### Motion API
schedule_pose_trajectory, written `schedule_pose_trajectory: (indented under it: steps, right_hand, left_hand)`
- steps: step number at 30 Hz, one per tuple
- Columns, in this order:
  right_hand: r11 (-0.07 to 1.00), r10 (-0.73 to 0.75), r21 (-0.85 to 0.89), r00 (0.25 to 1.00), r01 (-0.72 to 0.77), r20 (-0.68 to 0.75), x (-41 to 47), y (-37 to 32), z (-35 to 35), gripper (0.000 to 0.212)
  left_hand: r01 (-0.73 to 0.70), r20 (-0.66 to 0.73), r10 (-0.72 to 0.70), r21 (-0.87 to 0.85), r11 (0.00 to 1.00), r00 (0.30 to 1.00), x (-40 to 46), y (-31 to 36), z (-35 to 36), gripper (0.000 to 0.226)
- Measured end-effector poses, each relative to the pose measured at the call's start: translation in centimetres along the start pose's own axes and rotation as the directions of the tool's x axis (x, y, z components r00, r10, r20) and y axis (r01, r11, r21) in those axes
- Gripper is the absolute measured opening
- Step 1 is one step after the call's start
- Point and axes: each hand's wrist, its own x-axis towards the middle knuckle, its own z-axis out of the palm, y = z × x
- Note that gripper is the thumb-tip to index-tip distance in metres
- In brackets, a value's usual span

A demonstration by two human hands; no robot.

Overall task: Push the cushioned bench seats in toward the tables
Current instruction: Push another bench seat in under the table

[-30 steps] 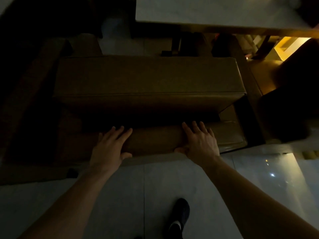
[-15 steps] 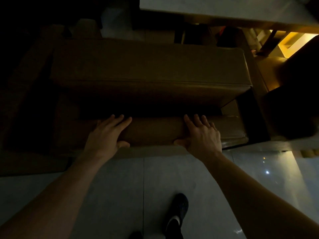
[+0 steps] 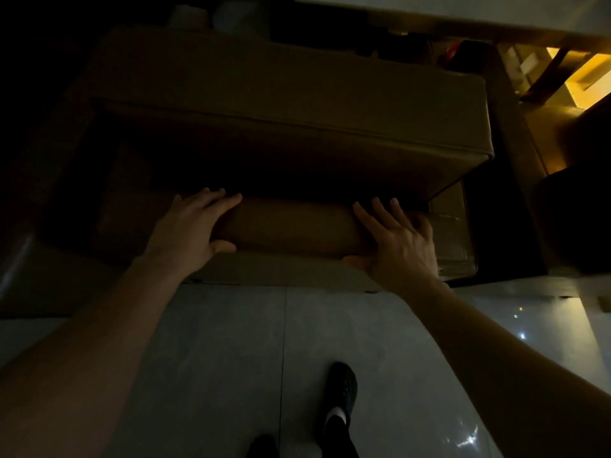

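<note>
Head view is showing a dark shoe stepping on pale floor tiles. Both the left hand and right hand, spread flat and apart, are pressing the bench seat's top rail; its cushion is lying beyond, short of the table. Next likely needs a steady forward shove.

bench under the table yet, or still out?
Still out. The bench sits wholly on the near side of the table edge, none tucked beneath. Left hand and right hand lie flat on its back.
</note>
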Motion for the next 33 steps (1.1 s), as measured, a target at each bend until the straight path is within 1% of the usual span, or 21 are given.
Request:
schedule_pose_trajectory:
  steps: [6,12,19,30,33]
  right_hand:
    - [0.998,0.01,0.069,0.999,-0.013,0.041,0.0,1.2,0.2,0.096]
    - [0.998,0.009,0.064,0.998,-0.013,0.057,-1.0,3.1,0.2,0.098]
    - [0.999,0.033,0.041,0.997,-0.036,0.068,-1.1,3.6,0.1,0.1]
    - [1.0,-0.002,0.03,0.998,0.0,0.061,-0.7,3.5,0.5,0.1]
    - [0.999,0.03,0.019,0.998,-0.031,0.05,-0.7,2.9,0.1,0.099]
  left_hand:
    - [0.017,-0.059,-0.019,-0.036,0.999,0.998,-0.6,0.9,0.7,0.091]
    - [-0.018,-0.116,0.007,-0.093,0.996,0.993,-1.8,2.4,1.9,0.086]
    - [-0.067,-0.088,0.059,-0.093,0.993,0.994,-1.4,2.4,2.7,0.085]
    - [-0.04,-0.05,0.038,-0.046,0.998,0.998,-1.1,2.6,2.0,0.086]
    - [-0.013,-0.058,0.011,-0.032,0.999,0.998,-1.0,3.1,2.0,0.088]
